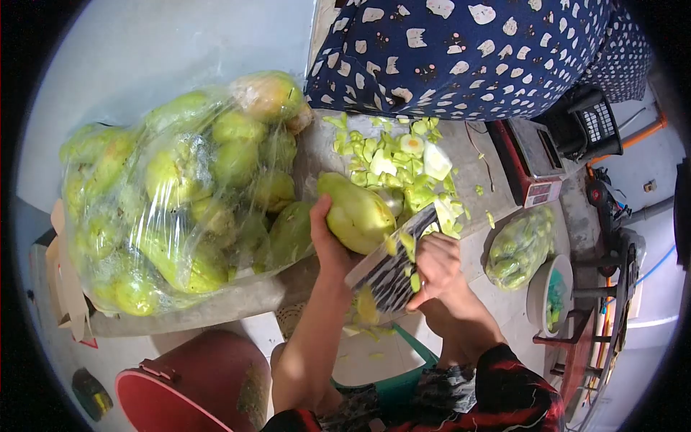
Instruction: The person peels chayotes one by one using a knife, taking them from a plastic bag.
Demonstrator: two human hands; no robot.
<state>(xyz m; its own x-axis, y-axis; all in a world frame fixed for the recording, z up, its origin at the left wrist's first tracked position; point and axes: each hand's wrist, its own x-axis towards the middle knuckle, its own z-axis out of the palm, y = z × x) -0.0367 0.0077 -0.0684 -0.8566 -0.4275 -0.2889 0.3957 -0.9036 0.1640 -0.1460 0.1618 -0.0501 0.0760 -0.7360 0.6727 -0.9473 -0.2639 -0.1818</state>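
Observation:
My left hand point(328, 234) is wrapped round a large green fruit point(358, 216) above the counter's edge. In my right hand point(437, 265) is a wide, dark-patterned blade point(392, 270), its edge close to the fruit's right side. Bits of green peel cling to the blade, and some blurred pieces are beside it. Behind the fruit, a heap of peel and pale slices point(389, 158) lies on the grey counter point(468, 144). A big clear plastic bag point(180, 194) full of similar green fruits stands to the left of my left hand.
A red scale point(529, 162) and black basket point(594, 129) stand at the right. Below are another filled bag point(524, 248) and a white bucket point(548, 295). A red bin point(194, 381) is at lower left. Patterned blue cloth point(461, 57) hangs behind the counter.

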